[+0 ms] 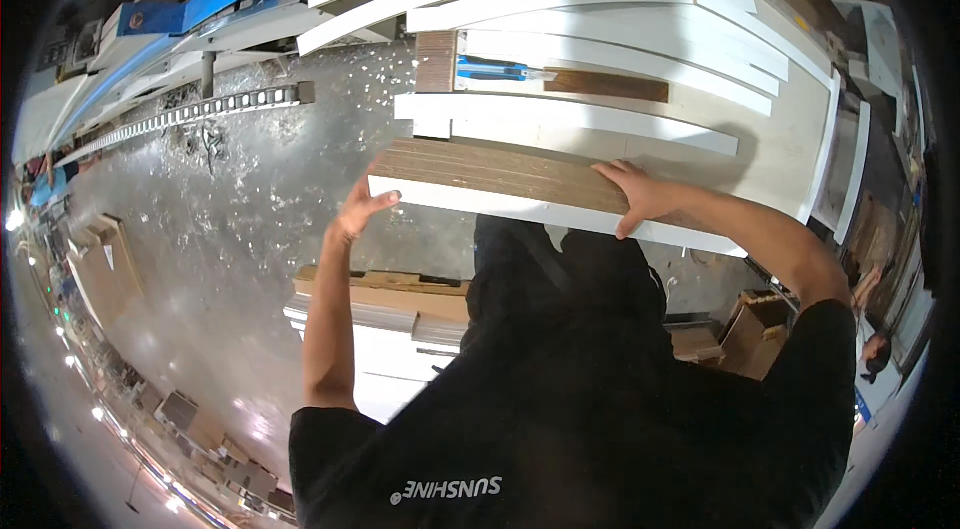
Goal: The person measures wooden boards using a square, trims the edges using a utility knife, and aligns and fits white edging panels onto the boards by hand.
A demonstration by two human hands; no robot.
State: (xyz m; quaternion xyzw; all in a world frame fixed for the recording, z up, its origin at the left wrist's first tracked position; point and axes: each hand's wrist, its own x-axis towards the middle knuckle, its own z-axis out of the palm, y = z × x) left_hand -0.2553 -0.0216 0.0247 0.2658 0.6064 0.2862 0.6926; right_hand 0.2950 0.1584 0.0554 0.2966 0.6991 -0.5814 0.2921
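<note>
White-faced boards [500, 172], stacked on edge, sit at the near edge of the table [775, 179], the left hand [353, 211] gripping their left end, the right hand [642, 197] clasping farther right. Squaring them seems underway; next calls for even two-handed pressure.

The upper body is covered by a black T-shirt [600, 409], matte and plain across the main panel. The left sleeve [325, 444] and the right sleeve [820, 359] are short, match the panel in colour and terminate near the elbow. One marking is present: a single line of white block lettering [455, 487], inverted in the view, with a small round symbol [396, 499] at its left end. Below, the dark trousers [512, 254] appear black; their join with the T-shirt is indistinct. Both forearms [330, 329] and the fingers [384, 199] are bare.
</note>
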